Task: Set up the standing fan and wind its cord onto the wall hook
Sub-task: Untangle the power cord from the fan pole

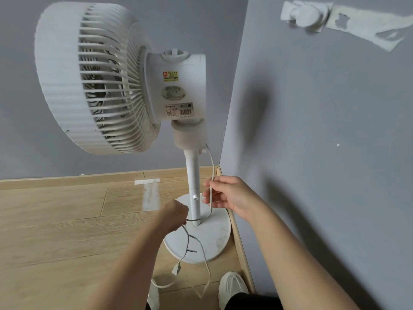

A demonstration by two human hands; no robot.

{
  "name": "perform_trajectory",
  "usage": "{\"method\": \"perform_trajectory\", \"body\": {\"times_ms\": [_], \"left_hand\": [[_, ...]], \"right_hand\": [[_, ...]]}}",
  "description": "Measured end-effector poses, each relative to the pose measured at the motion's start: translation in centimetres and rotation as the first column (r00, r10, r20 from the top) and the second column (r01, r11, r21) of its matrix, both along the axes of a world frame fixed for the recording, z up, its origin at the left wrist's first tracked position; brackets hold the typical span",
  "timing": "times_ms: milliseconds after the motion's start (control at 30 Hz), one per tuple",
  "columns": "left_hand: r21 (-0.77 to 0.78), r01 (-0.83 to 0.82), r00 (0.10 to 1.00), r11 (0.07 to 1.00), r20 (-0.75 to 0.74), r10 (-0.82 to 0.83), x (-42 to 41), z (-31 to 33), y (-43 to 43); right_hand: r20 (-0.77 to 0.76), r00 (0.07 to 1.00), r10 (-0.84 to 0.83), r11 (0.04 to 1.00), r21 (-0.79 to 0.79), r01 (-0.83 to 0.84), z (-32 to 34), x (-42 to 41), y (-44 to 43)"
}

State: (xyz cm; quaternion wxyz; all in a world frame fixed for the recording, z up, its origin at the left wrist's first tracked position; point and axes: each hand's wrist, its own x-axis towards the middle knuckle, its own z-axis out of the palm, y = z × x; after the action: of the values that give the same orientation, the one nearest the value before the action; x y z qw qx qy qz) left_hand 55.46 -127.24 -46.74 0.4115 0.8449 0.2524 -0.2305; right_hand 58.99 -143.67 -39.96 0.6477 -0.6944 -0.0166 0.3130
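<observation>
Cord (213, 166) hung beside the fan pole (193, 171) and looped its foot; the right hand (232, 198) pinched it right of the pole, the left hand (176, 215) gripped it left. Freeing that loop first should let it reach the wall hook (306, 15) high right of the pole.

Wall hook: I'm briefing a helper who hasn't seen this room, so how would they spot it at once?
Start at the white standing fan in the corner and turn to the grey wall on its right. High up there sits the wall hook: a rounded white knob on a white pad, unlike the flat torn tape strip beside it.
</observation>
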Motion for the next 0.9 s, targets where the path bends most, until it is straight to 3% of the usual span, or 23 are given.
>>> {"method": "perform_trajectory", "body": {"times_ms": [100,167,300,400,567,700,900], "left_hand": [[-0.084,-0.056,0.998,0.995,0.01,0.057,0.1,-0.7,0.2],[-0.095,0.021,0.998,0.995,0.065,-0.015,-0.3,-1.3,0.4],[0.048,0.167,0.957,0.985,0.232,-0.174,-1.2,-1.9,0.4],[0.12,0.132,0.948,0.984,0.275,-0.161,-0.7,-2.5,0.1],[0.058,0.031,0.955,0.998,0.293,-0.046,-0.1,-3.3,-0.2],[0.181,0.086,0.906,0.98,0.394,-0.153,0.1,-2.8,-0.6],[0.245,0.426,0.757,0.871,0.431,-0.492,-0.7,1.0,-2.3]], "right_hand": [[0.001,0.999,-0.044,0.999,-0.009,0.044,0.1,0.0,0.0],[0.009,0.997,-0.072,0.997,-0.016,0.072,0.1,0.0,-0.1],[0.063,0.995,-0.082,0.993,-0.078,0.087,0.1,0.0,0.0],[0.079,0.994,-0.075,0.993,-0.09,0.082,0.0,-0.1,0.1],[0.093,0.993,-0.072,0.992,-0.098,0.081,-0.1,-0.2,0.2],[0.109,0.985,-0.134,0.987,-0.07,0.142,-0.2,0.0,0.2],[0.191,0.954,-0.23,0.971,-0.017,0.238,0.2,0.3,-0.7]]}}
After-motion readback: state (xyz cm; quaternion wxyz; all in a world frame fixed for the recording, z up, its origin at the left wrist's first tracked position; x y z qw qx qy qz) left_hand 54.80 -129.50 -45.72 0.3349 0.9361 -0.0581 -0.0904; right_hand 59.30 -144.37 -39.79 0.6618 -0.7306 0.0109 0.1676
